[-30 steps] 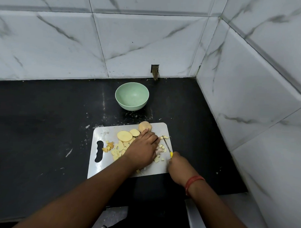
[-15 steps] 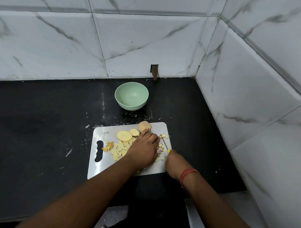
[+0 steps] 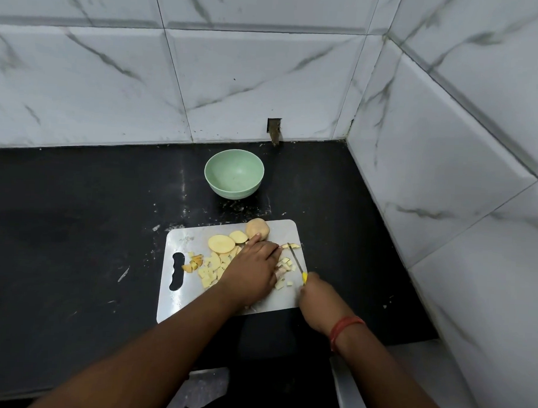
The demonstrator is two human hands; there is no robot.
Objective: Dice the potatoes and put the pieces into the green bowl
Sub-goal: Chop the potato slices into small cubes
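No readable text, label, brand, number or sign anywhere in view.
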